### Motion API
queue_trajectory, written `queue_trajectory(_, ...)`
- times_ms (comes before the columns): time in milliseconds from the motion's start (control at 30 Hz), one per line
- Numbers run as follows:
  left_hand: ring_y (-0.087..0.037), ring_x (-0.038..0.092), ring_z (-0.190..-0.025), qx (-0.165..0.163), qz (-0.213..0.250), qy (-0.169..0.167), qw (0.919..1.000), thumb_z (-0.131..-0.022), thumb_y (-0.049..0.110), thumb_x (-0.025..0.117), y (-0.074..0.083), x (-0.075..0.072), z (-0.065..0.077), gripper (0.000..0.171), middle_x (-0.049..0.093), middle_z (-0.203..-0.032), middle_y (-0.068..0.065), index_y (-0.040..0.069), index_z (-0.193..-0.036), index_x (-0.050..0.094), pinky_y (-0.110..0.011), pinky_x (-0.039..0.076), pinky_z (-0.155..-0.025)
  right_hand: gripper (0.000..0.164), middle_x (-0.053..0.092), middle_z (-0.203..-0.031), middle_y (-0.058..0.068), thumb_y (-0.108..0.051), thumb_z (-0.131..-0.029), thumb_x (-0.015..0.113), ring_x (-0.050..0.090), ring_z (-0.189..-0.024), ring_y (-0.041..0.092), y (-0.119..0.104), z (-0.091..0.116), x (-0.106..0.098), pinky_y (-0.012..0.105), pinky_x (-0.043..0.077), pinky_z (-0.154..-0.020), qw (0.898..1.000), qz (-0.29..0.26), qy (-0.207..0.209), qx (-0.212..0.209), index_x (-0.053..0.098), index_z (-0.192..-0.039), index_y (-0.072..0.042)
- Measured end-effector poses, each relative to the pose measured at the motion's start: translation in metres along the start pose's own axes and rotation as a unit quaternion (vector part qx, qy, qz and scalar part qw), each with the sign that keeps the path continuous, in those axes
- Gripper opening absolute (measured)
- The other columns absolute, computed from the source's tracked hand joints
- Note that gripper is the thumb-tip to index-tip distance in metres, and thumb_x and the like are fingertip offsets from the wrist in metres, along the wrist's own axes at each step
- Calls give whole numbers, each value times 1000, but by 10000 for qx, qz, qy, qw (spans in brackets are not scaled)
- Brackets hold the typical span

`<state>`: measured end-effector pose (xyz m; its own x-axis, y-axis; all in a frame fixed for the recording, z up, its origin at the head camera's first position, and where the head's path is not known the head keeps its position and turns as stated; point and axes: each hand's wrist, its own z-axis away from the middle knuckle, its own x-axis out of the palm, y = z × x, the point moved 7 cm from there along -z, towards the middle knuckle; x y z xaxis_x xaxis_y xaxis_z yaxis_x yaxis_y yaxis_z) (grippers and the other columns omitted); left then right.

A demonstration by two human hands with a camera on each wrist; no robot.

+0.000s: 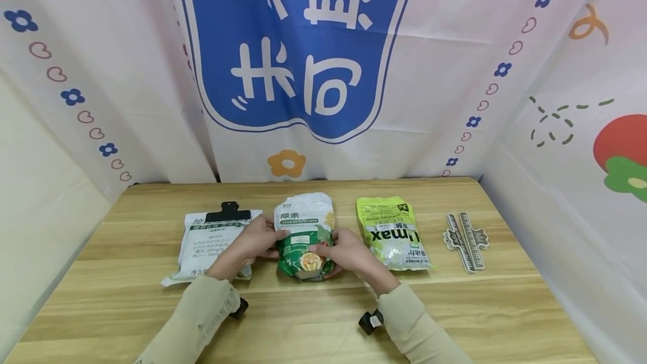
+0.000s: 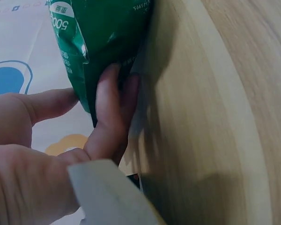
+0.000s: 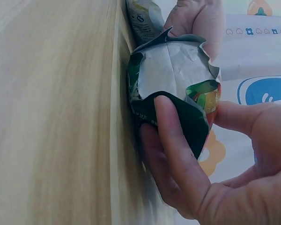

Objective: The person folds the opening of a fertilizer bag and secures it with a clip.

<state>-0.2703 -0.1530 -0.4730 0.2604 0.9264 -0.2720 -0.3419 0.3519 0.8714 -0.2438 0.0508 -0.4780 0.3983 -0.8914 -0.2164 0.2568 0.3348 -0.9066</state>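
A white and green plastic bag (image 1: 303, 246) with printed fruit lies at the middle of the table. My left hand (image 1: 259, 237) grips its left side; in the left wrist view, thumb and fingers of the left hand (image 2: 103, 117) pinch the green edge. On the opposite side my right hand (image 1: 349, 250) holds the bag, thumb on top. The right wrist view shows the right hand (image 3: 196, 178) gripping a corner of the bag (image 3: 168, 70), whose near end is pale and creased. Left of it lies a white bag (image 1: 209, 246) with a black clip (image 1: 228, 212) across its top.
To the right lies a yellow-green bag (image 1: 393, 235) with upside-down print. Two ruler-like clips (image 1: 466, 240) lie side by side further right. The wooden table (image 1: 303, 324) meets a printed cloth backdrop (image 1: 242, 156) at its back edge.
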Motion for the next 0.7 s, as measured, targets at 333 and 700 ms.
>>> queue_trajectory(333, -12, 71, -74, 99, 420, -169, 9989, -107, 12, 61, 9, 1, 8, 57, 72, -104, -16, 0, -149, 24, -27, 61, -64, 41, 61, -97, 13, -23, -94, 81, 70, -78, 24, -5, 5, -3, 43, 67, -66, 9992, -366, 42, -184, 51, -107, 1)
queue_trajectory(700, -17, 74, -78, 290, 600, -84, 9977, -104, 8, 64, 14, 2, 20, 56, 69, -123, -27, 4, -147, 28, -31, 64, -68, 56, 55, -96, 11, -27, -84, 90, 62, -71, 21, -4, 16, -12, 42, 66, -63, 9990, 134, 359, -209, 48, -110, -1)
